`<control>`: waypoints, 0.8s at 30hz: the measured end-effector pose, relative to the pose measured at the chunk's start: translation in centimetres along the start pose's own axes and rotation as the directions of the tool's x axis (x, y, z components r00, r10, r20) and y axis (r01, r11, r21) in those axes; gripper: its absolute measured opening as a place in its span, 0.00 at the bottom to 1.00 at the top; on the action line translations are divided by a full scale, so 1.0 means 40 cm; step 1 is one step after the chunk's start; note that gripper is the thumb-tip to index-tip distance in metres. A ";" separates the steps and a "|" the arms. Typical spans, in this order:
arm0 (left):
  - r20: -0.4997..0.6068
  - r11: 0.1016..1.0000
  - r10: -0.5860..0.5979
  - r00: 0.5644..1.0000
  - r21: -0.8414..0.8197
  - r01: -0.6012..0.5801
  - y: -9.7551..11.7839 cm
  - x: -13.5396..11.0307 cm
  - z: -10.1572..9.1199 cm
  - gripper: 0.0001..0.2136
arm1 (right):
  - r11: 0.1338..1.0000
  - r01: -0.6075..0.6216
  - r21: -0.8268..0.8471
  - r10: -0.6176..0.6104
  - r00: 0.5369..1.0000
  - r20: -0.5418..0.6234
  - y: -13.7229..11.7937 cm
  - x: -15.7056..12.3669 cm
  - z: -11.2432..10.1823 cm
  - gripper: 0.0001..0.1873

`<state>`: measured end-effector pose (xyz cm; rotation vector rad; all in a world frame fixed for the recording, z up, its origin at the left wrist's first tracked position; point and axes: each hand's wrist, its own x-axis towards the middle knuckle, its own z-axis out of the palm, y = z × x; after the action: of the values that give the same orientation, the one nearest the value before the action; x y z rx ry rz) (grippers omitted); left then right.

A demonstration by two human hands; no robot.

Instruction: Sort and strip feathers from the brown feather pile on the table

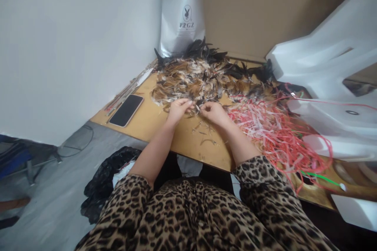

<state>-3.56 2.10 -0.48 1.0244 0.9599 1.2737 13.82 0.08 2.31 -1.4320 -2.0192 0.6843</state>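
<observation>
My left hand (178, 110) and my right hand (214, 113) are close together above the table's front part, thumbs and fingertips pinched. Between them shows a small, pale-tipped feather (197, 107). Its ends are partly covered by my fingers and too small to see sharply. Just beyond my hands spreads a big heap of brown, tan and black feathers (188, 76). Some thin feather scraps (208, 141) lie on the wood in front of my right hand. Beside my right forearm is a tangled pile of pink and red ribbons (277, 137).
A phone (126, 110) lies on the wooden table (156, 125) at left, beside thin sticks. At the back stands a white bag (182, 11). A white sewing machine (318, 59) rises at right, near a green strip (322, 178). A black plastic bag (103, 180) sits on the floor.
</observation>
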 end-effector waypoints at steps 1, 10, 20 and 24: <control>-0.002 0.999 0.020 1.000 0.031 -0.020 0.000 -0.001 0.002 0.11 | 0.999 -0.019 0.050 0.019 1.000 0.005 0.001 -0.001 -0.001 0.06; 0.055 0.983 0.062 0.997 0.169 -0.070 0.000 -0.021 0.020 0.08 | 0.998 0.007 0.061 -0.009 0.999 0.033 0.002 0.000 -0.001 0.07; 0.068 0.980 0.026 0.997 0.195 -0.039 -0.005 -0.017 0.016 0.06 | 1.000 0.010 0.016 -0.009 0.999 -0.052 0.007 0.002 0.004 0.10; 0.035 0.983 0.027 0.999 0.178 -0.033 -0.002 -0.018 0.019 0.07 | 0.995 0.063 -0.080 -0.069 0.995 -0.075 0.006 0.002 0.001 0.08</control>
<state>-2.86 1.34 -0.36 1.1991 1.0513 1.2077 13.91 0.24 2.13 -1.4060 -2.0426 0.5199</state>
